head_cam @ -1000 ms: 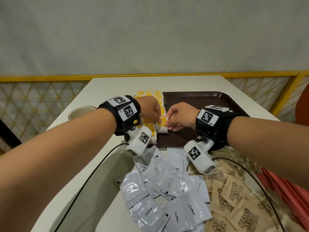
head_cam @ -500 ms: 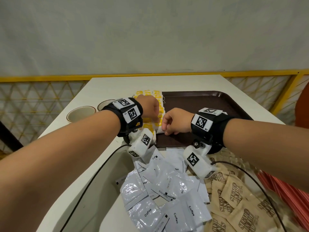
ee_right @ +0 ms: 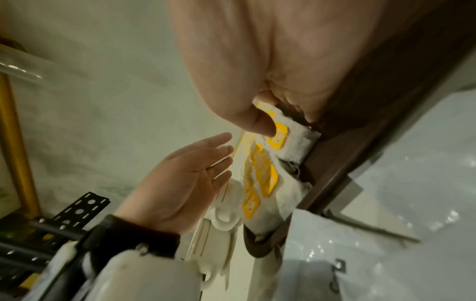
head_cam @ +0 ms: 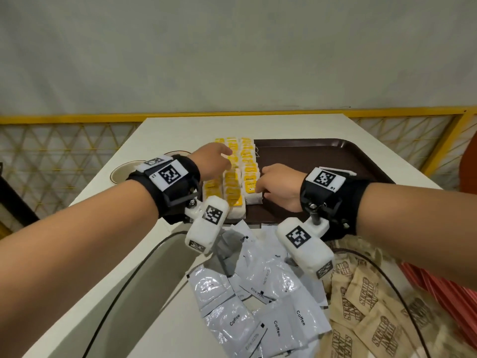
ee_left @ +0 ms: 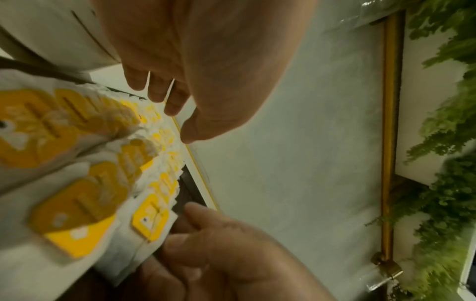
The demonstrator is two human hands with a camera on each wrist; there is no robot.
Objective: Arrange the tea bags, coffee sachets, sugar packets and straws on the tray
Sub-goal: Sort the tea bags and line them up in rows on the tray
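Head view: 3 rows of yellow-tagged tea bags [head_cam: 238, 174] lie along the left side of the brown tray [head_cam: 309, 153] on the white table [head_cam: 165, 130], with the left hand [head_cam: 213, 161] above the left rows, its fingers straight and relaxed and holding nothing. The right hand [head_cam: 278, 186] rests on the tray just right of the rows, thumb and curled fingers pinching the near tea bag of the right row [head_cam: 251, 191]. Nearer the person lie white coffee sachets [head_cam: 260, 301], brown sugar packets [head_cam: 371, 306] to their right, and red straws [head_cam: 444, 293] at the right edge.
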